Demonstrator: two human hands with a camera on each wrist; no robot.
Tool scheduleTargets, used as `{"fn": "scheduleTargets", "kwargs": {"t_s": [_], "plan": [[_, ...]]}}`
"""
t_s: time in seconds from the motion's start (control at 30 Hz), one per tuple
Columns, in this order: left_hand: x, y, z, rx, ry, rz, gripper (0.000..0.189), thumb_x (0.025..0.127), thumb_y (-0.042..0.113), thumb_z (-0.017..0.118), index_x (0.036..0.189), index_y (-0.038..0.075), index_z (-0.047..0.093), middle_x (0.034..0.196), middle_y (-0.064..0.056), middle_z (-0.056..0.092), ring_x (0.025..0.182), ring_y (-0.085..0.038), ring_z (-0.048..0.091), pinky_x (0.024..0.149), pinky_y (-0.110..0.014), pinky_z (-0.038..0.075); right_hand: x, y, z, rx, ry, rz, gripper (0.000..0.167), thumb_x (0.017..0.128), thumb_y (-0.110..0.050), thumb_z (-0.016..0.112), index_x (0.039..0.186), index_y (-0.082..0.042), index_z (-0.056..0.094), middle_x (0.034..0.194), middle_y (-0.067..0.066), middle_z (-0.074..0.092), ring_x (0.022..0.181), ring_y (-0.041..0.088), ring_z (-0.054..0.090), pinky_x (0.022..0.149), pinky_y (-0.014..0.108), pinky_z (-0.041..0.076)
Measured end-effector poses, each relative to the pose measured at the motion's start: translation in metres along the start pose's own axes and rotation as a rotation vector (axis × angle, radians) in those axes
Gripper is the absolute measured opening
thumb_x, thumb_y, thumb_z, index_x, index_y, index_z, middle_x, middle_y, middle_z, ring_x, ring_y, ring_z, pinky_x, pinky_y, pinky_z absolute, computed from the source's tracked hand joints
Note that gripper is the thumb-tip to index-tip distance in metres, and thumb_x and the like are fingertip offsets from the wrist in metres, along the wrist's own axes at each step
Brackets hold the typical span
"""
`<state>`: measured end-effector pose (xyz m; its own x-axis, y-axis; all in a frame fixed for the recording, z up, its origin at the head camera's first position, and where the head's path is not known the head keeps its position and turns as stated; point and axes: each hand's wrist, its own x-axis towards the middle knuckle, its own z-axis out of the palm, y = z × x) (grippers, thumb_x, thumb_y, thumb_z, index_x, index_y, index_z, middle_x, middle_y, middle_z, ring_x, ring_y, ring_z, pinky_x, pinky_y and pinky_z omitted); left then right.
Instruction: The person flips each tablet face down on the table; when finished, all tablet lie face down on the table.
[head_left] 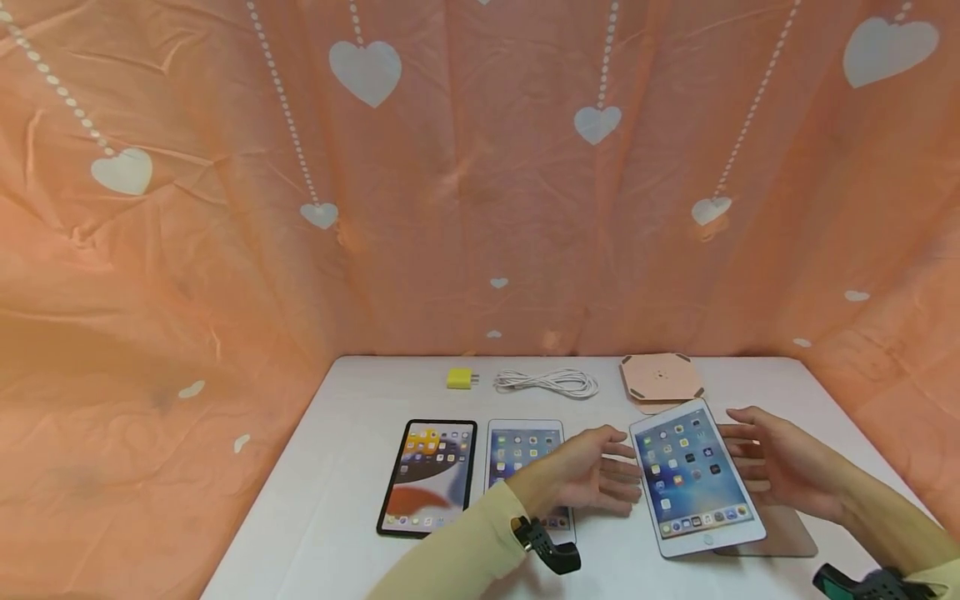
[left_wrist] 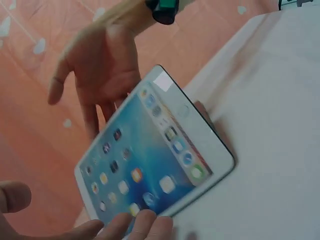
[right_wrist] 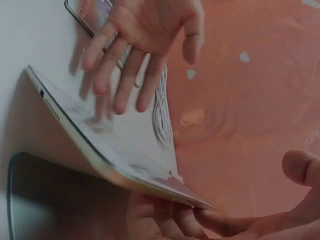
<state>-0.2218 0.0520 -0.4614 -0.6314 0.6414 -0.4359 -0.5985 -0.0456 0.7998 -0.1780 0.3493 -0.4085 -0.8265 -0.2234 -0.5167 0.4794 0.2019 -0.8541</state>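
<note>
A white tablet [head_left: 693,475] with a lit home screen stands tilted over a flat, brownish tablet-like slab [head_left: 783,533]. My right hand [head_left: 795,462] is at its right side, fingers against its back, thumb held off the tablet; the right wrist view shows those fingers [right_wrist: 172,220] under the edge. On the tablet's other side is my left hand [head_left: 592,475], its fingers extended towards the left edge and the thumb apart. In the left wrist view its fingertips [left_wrist: 145,222] overlap the tablet's edge; whether they touch is unclear.
Left of the hands lie a black-framed tablet [head_left: 431,483] and a white tablet [head_left: 517,442], partly covered by my left arm. Along the back are a yellow charger plug [head_left: 459,379], a coiled white cable [head_left: 551,383] and a pink octagonal plate [head_left: 660,375]. Orange curtains [head_left: 450,208] surround the white table [head_left: 315,500].
</note>
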Motion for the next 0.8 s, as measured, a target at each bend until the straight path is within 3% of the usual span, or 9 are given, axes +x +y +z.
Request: {"fn": "scheduleTargets", "kwargs": {"t_s": [0.1,0.3,0.53,0.8], "plan": [[-0.006,0.011,0.006,-0.014,-0.005,0.035,0.060,0.108,0.037,0.053,0.152,-0.004,0.056,0.145,-0.027,0.067,0.141,-0.055,0.059,0.121,-0.072,0.044,-0.001,-0.005,0.004,-0.027,0.018,0.004,0.095,0.115,-0.063,0.020,0.169,0.011,-0.002,0.169,0.041,0.017,0.137,0.041,0.059,0.105,0.060,0.059],[-0.018,0.035,0.021,-0.040,-0.085,0.060,0.062,0.108,0.038,0.052,0.155,-0.002,0.054,0.143,-0.022,0.066,0.144,-0.056,0.056,0.121,-0.073,0.041,-0.002,-0.015,0.019,-0.103,0.021,-0.006,0.095,0.115,-0.063,0.021,0.169,0.012,-0.002,0.172,0.043,0.007,0.151,0.060,0.034,0.111,0.064,0.055],[-0.021,0.056,0.032,-0.010,-0.120,0.071,0.061,0.110,0.039,0.052,0.154,-0.002,0.055,0.135,-0.018,0.066,0.143,-0.054,0.057,0.121,-0.072,0.042,-0.004,-0.026,0.037,-0.162,0.038,-0.058,0.089,0.116,-0.060,0.021,0.170,0.008,0.005,0.169,0.045,0.015,0.148,0.062,0.038,0.107,0.062,0.058],[-0.021,0.065,0.037,-0.006,-0.138,0.041,0.061,0.108,0.044,0.051,0.151,0.001,0.056,0.137,-0.018,0.060,0.144,-0.055,0.054,0.121,-0.076,0.040,-0.006,-0.038,0.060,-0.145,0.028,-0.095,0.085,0.117,-0.057,0.025,0.171,0.004,0.003,0.168,0.042,0.019,0.147,0.059,0.040,0.103,0.061,0.060]]}}
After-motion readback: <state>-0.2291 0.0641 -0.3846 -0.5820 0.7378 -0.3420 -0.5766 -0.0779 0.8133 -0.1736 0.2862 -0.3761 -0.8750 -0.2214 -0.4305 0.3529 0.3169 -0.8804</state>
